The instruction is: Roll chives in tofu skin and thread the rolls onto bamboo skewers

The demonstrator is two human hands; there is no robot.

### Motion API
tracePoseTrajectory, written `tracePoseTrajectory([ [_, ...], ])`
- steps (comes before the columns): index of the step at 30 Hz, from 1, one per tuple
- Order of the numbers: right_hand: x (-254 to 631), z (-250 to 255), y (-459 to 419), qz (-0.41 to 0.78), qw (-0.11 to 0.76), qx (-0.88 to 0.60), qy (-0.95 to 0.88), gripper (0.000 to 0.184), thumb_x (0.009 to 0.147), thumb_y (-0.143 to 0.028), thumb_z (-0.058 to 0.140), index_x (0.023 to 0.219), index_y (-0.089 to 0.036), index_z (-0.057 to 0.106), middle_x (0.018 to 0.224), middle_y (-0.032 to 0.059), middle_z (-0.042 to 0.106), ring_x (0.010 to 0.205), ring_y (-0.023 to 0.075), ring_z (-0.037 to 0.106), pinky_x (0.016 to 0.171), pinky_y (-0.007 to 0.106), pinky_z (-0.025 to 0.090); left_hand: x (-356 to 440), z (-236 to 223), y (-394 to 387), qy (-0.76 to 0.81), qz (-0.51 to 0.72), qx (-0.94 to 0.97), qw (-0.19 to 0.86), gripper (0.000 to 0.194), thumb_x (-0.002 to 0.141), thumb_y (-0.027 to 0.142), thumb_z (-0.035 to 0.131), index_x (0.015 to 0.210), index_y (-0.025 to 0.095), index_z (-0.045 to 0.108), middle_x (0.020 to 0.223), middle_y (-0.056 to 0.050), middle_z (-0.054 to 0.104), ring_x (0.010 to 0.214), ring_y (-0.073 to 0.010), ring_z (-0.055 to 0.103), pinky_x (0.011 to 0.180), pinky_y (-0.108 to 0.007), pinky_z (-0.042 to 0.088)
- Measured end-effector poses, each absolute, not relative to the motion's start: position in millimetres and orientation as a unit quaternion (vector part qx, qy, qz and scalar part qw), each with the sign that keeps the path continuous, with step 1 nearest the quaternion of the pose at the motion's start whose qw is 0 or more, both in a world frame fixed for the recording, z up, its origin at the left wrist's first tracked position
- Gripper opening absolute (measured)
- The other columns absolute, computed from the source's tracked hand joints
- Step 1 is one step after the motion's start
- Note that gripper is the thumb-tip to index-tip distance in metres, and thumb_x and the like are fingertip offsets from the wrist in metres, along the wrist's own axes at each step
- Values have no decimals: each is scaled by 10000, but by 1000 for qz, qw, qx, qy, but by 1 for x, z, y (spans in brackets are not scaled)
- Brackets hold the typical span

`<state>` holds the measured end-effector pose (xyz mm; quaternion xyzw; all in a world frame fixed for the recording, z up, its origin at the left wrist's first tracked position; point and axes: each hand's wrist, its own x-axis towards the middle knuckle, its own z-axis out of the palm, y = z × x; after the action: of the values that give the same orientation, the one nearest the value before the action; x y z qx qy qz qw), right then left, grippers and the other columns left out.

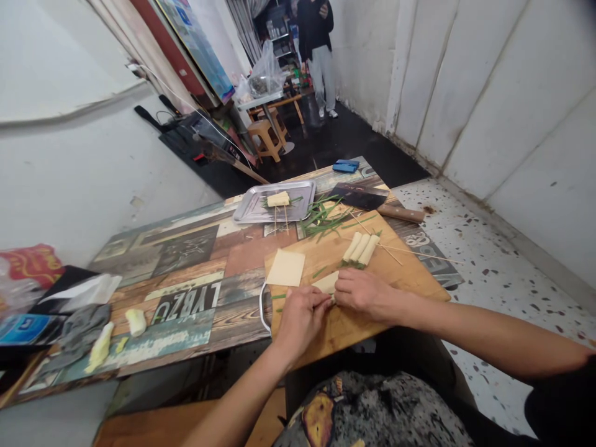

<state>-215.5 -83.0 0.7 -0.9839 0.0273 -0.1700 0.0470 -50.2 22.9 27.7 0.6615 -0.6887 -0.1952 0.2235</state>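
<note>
On the wooden cutting board (395, 264), my left hand (302, 316) and my right hand (361, 295) pinch the near edge of a pale tofu sheet (327, 283). Fingers hide much of this sheet, so how far it is rolled I cannot tell. To its left lies a flat square tofu sheet (285, 268). Beyond my right hand, three tofu rolls (360, 249) sit side by side, with green stalks at their ends. Loose chives (326, 217) are heaped at the board's far edge, and thin wooden skewers (414, 251) lie beside the rolls.
A metal tray (246, 213) holds skewered tofu rolls (278, 198). A cleaver (367, 198) lies at the far right, near a blue box (346, 166). Vegetable scraps (136, 322) and a grey cloth (84, 329) are on the left. A person (316, 56) stands in the background.
</note>
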Motion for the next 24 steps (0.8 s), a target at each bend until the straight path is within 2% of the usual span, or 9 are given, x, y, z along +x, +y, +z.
tracePoseTrajectory([
  [3,-210,9,-93,-122,158,-979,27,302,949,-240,514,698,-137,648,726,39,603,718,146,464,670,284,358,-49,17,31,-694,-141,652,270,134,878,210,608,869,220,742,793,-11,689,740,-145,596,682,-266,393],
  [6,-204,19,-102,-99,248,-963,31,242,899,-201,586,688,-128,680,688,39,617,734,140,513,669,250,378,-48,8,39,-732,-9,619,284,185,904,233,582,1048,183,686,857,-40,694,782,-166,591,715,-293,373],
  [9,-201,25,-106,-73,289,-953,45,184,855,-159,617,701,-123,711,679,43,639,710,138,535,646,238,375,-51,7,43,-773,82,584,234,180,917,231,561,1061,178,657,844,-40,672,770,-173,557,700,-307,332],
  [14,-198,38,-109,-12,315,-945,82,120,815,-141,652,744,-97,737,711,66,675,656,121,525,606,233,333,-55,12,41,-790,127,567,197,165,942,183,499,1032,167,636,825,-32,645,766,-169,509,710,-322,317],
  [17,-198,45,-109,12,305,-948,95,112,822,-159,656,758,-115,737,675,42,659,613,109,497,603,243,305,-55,11,41,-797,138,562,173,196,953,179,466,1069,153,621,867,-49,641,792,-181,495,711,-332,316],
  [19,-202,44,-105,-4,264,-960,94,146,841,-206,655,739,-124,721,677,35,648,627,115,485,629,260,304,-54,9,41,-798,133,564,166,211,959,179,444,1079,149,615,871,-55,633,795,-186,485,701,-333,313],
  [22,-210,31,-96,-86,139,-985,63,238,916,-286,574,769,-136,686,753,48,636,726,154,476,701,308,309,-54,8,40,-793,110,575,169,205,963,182,436,1044,154,623,840,-51,616,783,-184,474,690,-330,313],
  [24,-216,19,-91,-139,56,-988,27,269,969,-273,472,845,-144,673,801,53,618,777,174,453,737,337,301,-55,8,38,-785,79,587,182,188,960,182,448,987,164,634,816,-44,599,775,-177,472,688,-320,318],
])
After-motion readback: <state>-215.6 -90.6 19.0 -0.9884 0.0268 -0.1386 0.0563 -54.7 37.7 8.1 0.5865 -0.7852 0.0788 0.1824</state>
